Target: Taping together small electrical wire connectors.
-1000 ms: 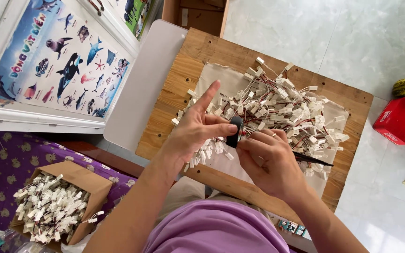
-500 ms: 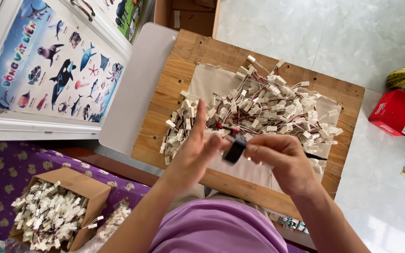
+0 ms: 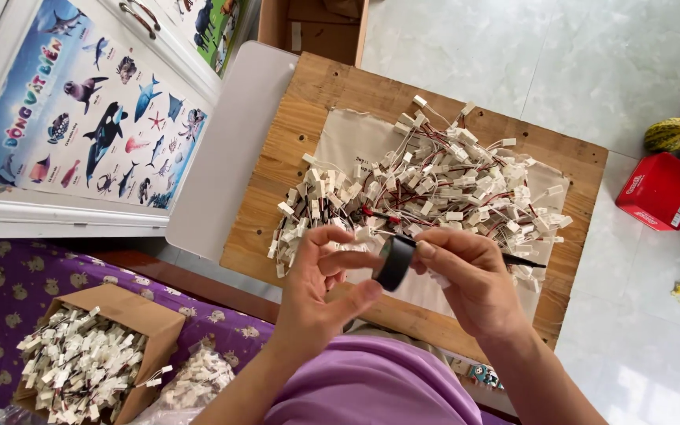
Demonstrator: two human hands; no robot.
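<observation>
A black tape roll [image 3: 394, 264] is held up over the near edge of the wooden table [image 3: 316, 102], closed on by the right hand [image 3: 466, 275] from the right side. The left hand [image 3: 320, 287] is curled around the roll's left side, thumb and fingertips touching it. Behind the hands, a pile of white connectors with red and black wires [image 3: 434, 189] is spread on a cloth sheet [image 3: 348, 138]. More connectors are stacked in a cardboard box [image 3: 131, 315] lower left, on purple fabric [image 3: 9, 275].
</observation>
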